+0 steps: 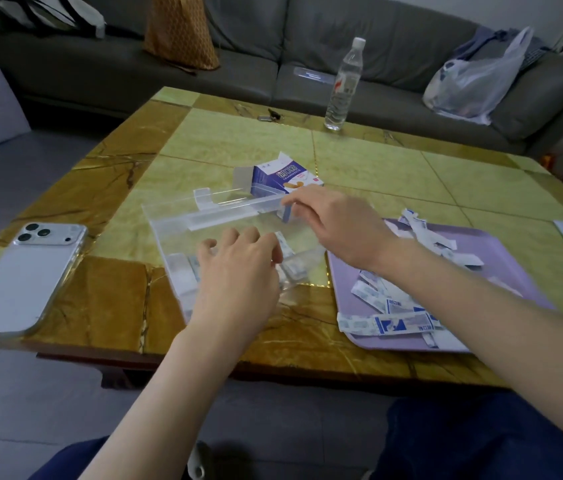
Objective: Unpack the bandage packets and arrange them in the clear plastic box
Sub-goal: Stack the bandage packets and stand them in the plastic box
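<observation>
Clear plastic box (169,221) under both hands: left hand (238,268) pinches one bandage packet (285,245) over it, right hand (342,226) grips its far rim, loose packets (391,317) lie rightward on purple tray (512,261), nearer the right.

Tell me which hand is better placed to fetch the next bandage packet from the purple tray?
Right, probably. The right hand pinches the far rim of the clear plastic box, its forearm over the purple tray of bandage packets. The left hand hovers over the box, farther from the tray.
</observation>
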Demonstrator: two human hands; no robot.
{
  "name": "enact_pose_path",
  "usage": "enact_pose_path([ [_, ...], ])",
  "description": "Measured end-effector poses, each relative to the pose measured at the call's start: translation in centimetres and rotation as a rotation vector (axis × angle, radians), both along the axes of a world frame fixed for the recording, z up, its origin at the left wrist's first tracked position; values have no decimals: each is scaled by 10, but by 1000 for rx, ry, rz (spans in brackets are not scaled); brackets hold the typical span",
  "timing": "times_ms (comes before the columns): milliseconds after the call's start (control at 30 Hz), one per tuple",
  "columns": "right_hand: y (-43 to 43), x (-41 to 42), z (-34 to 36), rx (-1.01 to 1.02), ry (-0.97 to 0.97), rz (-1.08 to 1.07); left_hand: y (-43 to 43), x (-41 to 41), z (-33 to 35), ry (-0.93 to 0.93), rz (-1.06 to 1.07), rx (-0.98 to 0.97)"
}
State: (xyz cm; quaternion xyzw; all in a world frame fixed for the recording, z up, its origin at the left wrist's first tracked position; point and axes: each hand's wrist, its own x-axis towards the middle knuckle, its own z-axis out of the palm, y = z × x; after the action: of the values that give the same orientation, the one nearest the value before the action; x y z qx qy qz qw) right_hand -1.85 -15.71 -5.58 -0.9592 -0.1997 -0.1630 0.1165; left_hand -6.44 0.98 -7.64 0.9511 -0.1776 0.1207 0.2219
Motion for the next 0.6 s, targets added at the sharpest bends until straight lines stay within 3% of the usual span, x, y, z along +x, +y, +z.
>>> enact_pose_path([
  [100, -25, -28, -13, 106, -146, -88, -21, -3, -2, -141, -102, -111],
  [233, -71, -54, -37, 111, 120, -250, -53, -9, -12, -148, -305, -98],
  [400, -123, -78, -49, 134, 600, -334, -87, -15, -36, 29, -405, 144],
  [600, -138, -93, -59, 152, 595, -394, -118, -13, -47, 90, -403, 408],
])
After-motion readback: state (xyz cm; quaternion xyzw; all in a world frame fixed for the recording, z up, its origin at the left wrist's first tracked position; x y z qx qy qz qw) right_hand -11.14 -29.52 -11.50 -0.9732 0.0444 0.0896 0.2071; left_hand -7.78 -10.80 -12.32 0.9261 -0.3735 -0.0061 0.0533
